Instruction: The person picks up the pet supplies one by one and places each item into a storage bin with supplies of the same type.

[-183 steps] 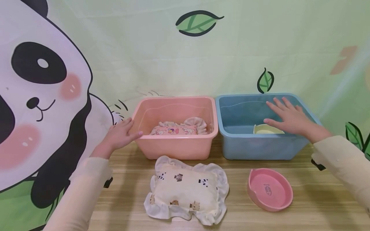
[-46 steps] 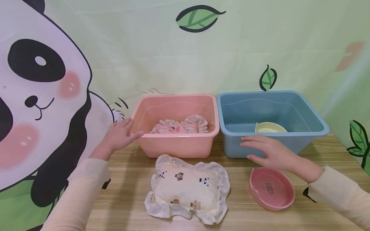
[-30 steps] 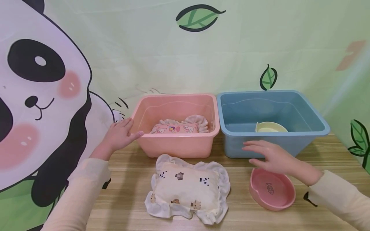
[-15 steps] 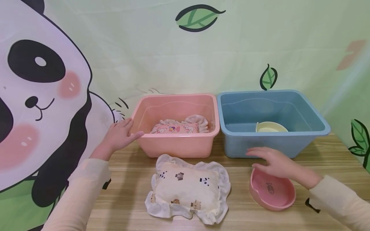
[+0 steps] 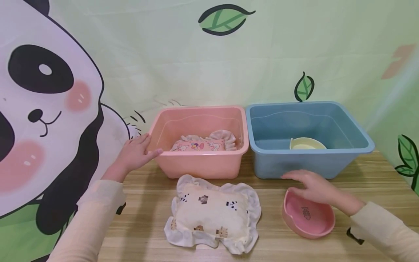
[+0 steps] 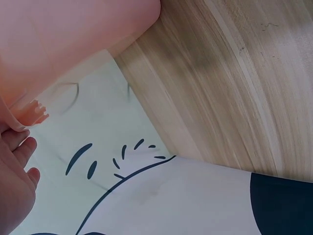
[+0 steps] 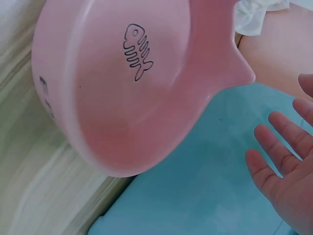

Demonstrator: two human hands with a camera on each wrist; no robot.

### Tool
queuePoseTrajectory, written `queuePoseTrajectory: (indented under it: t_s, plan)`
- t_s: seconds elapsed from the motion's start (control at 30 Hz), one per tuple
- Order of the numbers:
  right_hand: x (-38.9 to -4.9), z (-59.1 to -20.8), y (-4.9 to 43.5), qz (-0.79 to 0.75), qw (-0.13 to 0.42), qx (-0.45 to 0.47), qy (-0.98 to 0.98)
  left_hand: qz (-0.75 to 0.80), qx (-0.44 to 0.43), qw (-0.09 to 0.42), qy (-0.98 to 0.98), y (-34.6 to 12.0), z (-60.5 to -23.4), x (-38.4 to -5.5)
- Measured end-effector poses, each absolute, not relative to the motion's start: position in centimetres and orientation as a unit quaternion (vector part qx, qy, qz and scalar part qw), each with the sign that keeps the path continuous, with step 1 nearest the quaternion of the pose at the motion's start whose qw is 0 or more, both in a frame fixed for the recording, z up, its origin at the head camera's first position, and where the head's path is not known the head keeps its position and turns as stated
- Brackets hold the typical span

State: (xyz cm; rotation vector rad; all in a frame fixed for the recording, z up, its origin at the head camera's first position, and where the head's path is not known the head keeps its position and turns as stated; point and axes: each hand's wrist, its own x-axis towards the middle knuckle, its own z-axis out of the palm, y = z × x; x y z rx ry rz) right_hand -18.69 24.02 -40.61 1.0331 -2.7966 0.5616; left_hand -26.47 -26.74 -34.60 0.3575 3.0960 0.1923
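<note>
My left hand [image 5: 132,156] rests at the left rim of the pink plastic bin [image 5: 199,165], thumb over its front corner. In the left wrist view, the fingertips [image 6: 27,147] touch the rim's edge. My right hand [image 5: 314,187] hovers over the back edge of a pink pet bowl [image 5: 306,216] printed with a fishbone. The right wrist view shows its fingers [image 7: 276,149] spread and apart from the bowl. A cream ruffled pillow [image 5: 212,214] with animal prints lies on the table between the hands. Inside the pink bin is a pink ruffled pillow [image 5: 199,145].
To the right of the pink bin stands a blue bin [image 5: 304,163], their rims almost touching. It holds a pale yellow bowl [image 5: 306,143]. Both bins stand on the wooden table [image 5: 144,218], against a green fabric backdrop [image 5: 157,54] with a panda print.
The right hand has moved from over the blue bin's rim down towards the pink bowl, lowering slightly through the last second. The left hand has stayed at the pink bin's rim.
</note>
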Motion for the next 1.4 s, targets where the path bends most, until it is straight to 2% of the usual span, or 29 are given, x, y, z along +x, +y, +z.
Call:
queuePoseTrajectory:
  t_s: [0.4, 0.83, 1.13, 1.4]
  plan:
    - [-18.7, -41.9, 24.7, 0.192, 0.050, 0.323, -0.925, 0.068, 0.114, 0.002, 0.991, -26.8, -34.8, -26.5]
    - [-18.6, -43.1, 25.4, 0.223, 0.002, 0.275, -0.935, 0.065, 0.120, -0.001, 0.991, -26.9, -35.0, -26.7]
    - [-18.7, -43.8, 25.9, 0.227, 0.006, 0.268, -0.936, 0.063, 0.118, -0.001, 0.991, -26.9, -34.9, -26.8]
    - [-18.8, -44.6, 26.7, 0.248, -0.020, 0.249, -0.936, 0.069, 0.115, -0.002, 0.991, -26.9, -35.0, -26.7]
